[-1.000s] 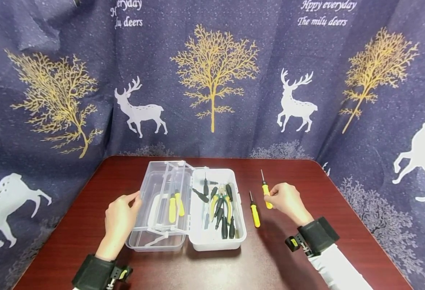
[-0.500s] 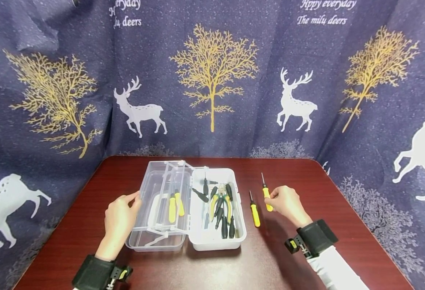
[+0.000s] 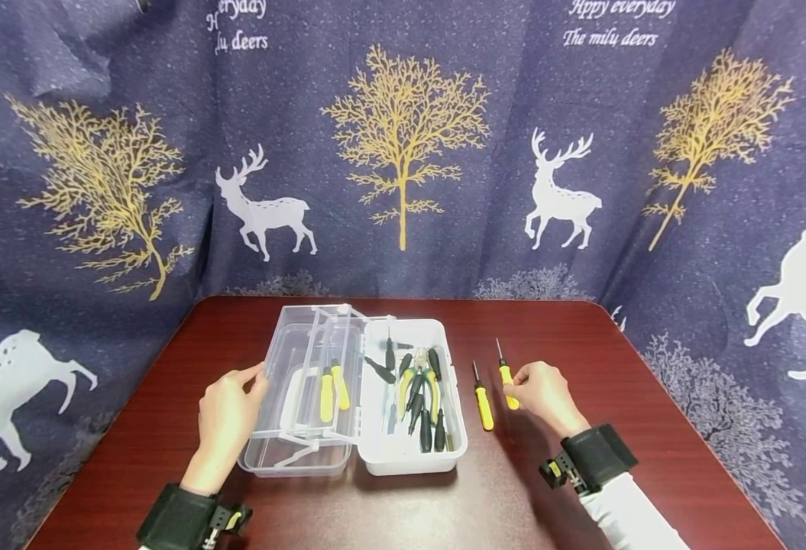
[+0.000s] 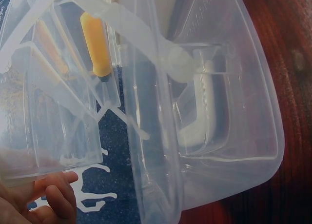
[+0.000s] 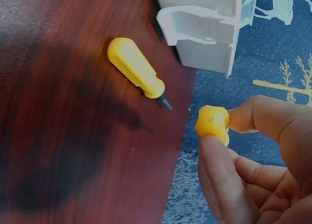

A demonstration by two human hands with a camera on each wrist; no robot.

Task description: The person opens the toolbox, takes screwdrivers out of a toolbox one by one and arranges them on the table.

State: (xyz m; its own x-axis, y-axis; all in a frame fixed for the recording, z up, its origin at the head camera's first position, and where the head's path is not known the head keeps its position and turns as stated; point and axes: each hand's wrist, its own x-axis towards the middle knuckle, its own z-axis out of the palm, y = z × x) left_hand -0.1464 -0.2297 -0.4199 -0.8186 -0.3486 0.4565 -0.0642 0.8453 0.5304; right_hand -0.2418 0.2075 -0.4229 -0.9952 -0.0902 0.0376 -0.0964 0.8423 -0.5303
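My right hand pinches a yellow-handled screwdriver between thumb and fingers, its blade pointing away from me. Seen from the right wrist, the handle's butt end faces the camera. Beside it, a second yellow screwdriver lies on the table. My left hand grips the outer edge of a clear plastic tray, which is raised on hinged arms over the toolbox's clear lid. Two yellow-handled tools sit in the tray section.
The white toolbox base stands open in the middle, holding several black-handled screwdrivers and green-and-yellow pliers. Dark red wooden table lies beneath everything. Behind it hangs a blue curtain with deer and trees.
My right hand has drawn the screwdriver slightly back toward me, to the right of the one on the table. The left hand and the tray keep their place.
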